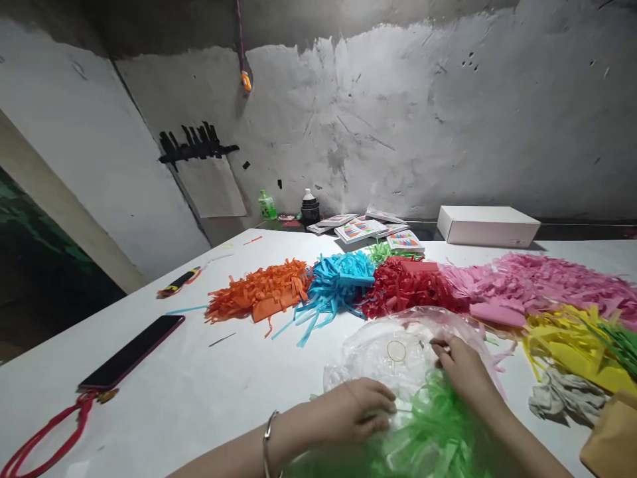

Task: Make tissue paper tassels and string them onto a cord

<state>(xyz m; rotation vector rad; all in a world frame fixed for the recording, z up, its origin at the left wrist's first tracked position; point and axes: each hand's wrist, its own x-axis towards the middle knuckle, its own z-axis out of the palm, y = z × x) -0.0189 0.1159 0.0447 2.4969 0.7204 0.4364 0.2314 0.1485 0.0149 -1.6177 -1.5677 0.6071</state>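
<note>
The left hand [361, 408], a bangle at its wrist, lies palm down with fingers curled together on the near edge of a clear plastic bag [398, 352]; whether it pinches the film cannot be told. Green paper strips [428, 438], blurred and cut off by the lower frame edge, lie under and between both hands. The right hand [462, 372] has its fingertips drawn together on the bag, though any small object held there is too indistinct to identify. A rubber band [397, 350] shows through the film just left of the right hand. Beyond the hands lie orange strips [259, 292], blue strips [333, 285], red strips [403, 289] and pink strips [537, 282]. Far left of the left hand rests a phone [132, 358].
</note>
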